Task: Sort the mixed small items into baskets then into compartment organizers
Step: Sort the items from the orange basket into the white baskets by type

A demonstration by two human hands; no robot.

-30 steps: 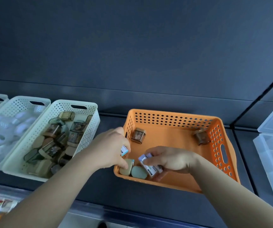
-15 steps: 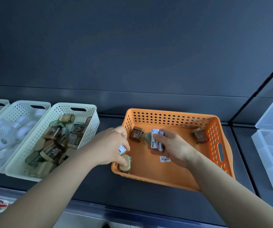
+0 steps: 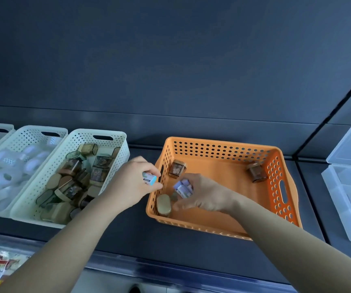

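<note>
Dark grey panels back a dark desk where the sorting stations stand in a row, seen from the head camera. At the centre sits the orange basket (image 3: 223, 143), apparently the mixed stock, now nearly emptied. To its left, the cream basket (image 3: 98, 132) is packed with brown containers, which suggests each kind gets its own bin. The next white basket (image 3: 41, 129) holds pale bottles. A clear compartment organizer (image 3: 349, 199) waits open at the right, probably for the later stage.

The left hand (image 3: 132, 185) hovers just outside the orange basket's left wall, fingers curled around a small blue-ended box (image 3: 149, 178). The right hand (image 3: 204, 195) is down inside the basket, clasping a few purple-and-white boxes (image 3: 183, 188) against its palm. Its thumb reaches toward a beige oval-capped piece (image 3: 164, 205) in the near left corner, though whether it touches is unclear. Two brown jars lie loose in the basket, the left jar (image 3: 177, 169) and the right jar (image 3: 257, 171), well apart.
</note>
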